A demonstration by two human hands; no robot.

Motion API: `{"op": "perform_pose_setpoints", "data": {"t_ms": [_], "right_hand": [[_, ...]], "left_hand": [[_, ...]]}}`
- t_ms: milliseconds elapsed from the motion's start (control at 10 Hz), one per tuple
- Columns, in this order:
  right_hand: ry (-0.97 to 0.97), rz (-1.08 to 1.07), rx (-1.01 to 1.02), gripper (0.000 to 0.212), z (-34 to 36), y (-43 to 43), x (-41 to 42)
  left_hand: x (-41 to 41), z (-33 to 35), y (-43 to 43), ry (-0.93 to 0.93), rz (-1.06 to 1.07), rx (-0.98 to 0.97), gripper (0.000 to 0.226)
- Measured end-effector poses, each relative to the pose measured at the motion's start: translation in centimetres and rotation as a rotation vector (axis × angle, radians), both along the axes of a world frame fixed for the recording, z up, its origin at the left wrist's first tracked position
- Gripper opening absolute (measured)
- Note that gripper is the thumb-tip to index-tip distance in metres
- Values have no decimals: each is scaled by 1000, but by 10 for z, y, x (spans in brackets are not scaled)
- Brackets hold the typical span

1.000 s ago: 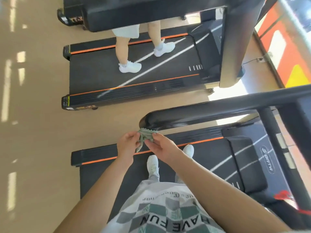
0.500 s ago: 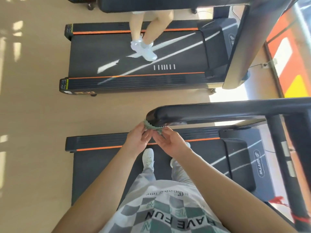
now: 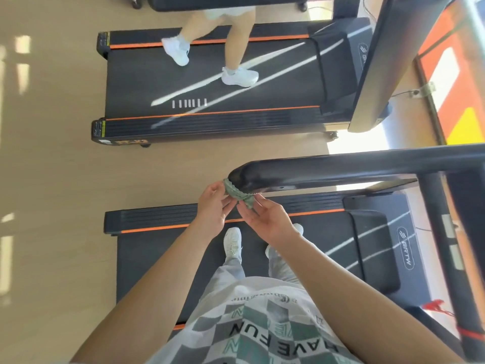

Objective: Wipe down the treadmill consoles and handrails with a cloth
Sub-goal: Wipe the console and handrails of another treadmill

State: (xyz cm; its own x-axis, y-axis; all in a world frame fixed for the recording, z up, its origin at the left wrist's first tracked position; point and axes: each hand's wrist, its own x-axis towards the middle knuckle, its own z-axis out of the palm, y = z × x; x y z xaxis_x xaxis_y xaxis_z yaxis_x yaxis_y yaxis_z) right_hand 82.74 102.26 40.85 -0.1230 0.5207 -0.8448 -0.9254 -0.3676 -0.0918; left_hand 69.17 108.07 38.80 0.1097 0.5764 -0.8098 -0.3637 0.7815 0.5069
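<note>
A small green cloth (image 3: pixel 237 194) is bunched against the rounded end of the black handrail (image 3: pixel 341 170) of the treadmill I stand on. My left hand (image 3: pixel 214 206) pinches the cloth's left end at the rail tip. My right hand (image 3: pixel 265 219) pinches its right end just under the rail. The rail runs off to the right toward the upright post (image 3: pixel 443 232). The console is out of view.
My feet stand on the black belt (image 3: pixel 315 248) with orange side strips. Another person walks on the neighbouring treadmill (image 3: pixel 210 101) ahead. Wooden floor (image 3: pixel 52 206) lies to the left. A red cord (image 3: pixel 441 308) hangs at the lower right.
Both hands raised the cloth from below the handrail up to its end, where it now wraps around the tip. The person on the other treadmill has stepped forward.
</note>
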Motion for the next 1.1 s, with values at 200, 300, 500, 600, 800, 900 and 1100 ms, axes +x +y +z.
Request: {"op": "perform_pose_setpoints", "data": {"t_ms": [200,300,500,600,800,900,1100], "right_hand": [[89,34,85,23,14,-4,-3],[80,-10,115,17,13,0,-8],[4,-7,-25,23,-5,11,-9],[30,-70,-151,18,-13,7,-7],[-261,211,-228,30,-27,4,17],[-292,120,-149,37,-26,6,27],[133,-146,-95,49,-26,9,21]], "left_hand": [[8,0,-27,325,-200,83,14],[10,10,-25,321,-251,102,10],[-7,39,-13,329,-122,156,10],[-6,56,-1,442,-219,364,19],[10,67,19,488,-536,626,36],[13,66,20,521,-527,666,37],[10,66,20,539,-524,682,39]]}}
